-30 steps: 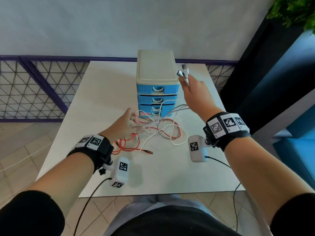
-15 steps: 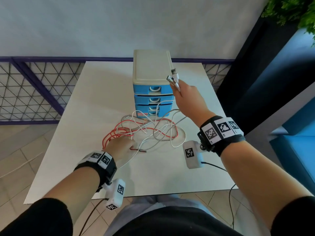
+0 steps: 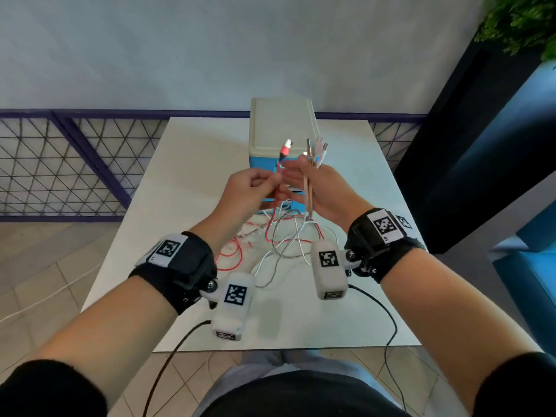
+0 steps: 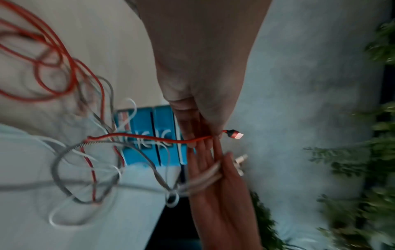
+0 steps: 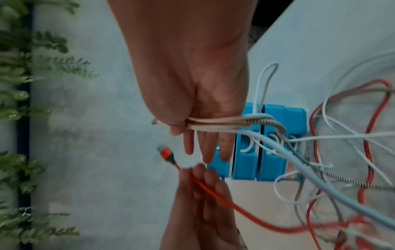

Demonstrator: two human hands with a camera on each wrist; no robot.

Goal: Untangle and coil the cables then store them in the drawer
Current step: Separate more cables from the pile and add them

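**Red cable end held up high**

Red braided cable (image 3: 272, 188) is pinched in the left hand (image 3: 246, 191). The right hand (image 3: 319, 188) grips the white and grey cable ends (image 3: 316, 152) — the rest lies knotted on the white table (image 3: 186, 182) by the blue plastic drawers (image 5: 269, 152). Pulling hard could tighten the knot — or tip the drawers.

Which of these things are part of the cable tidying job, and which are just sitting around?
Part of the job:
red cable, pinched by the left hand
white cables, held in the right hand
braided grey cable
drawer unit, drawers closed

Just around:
table
plant
purple railing
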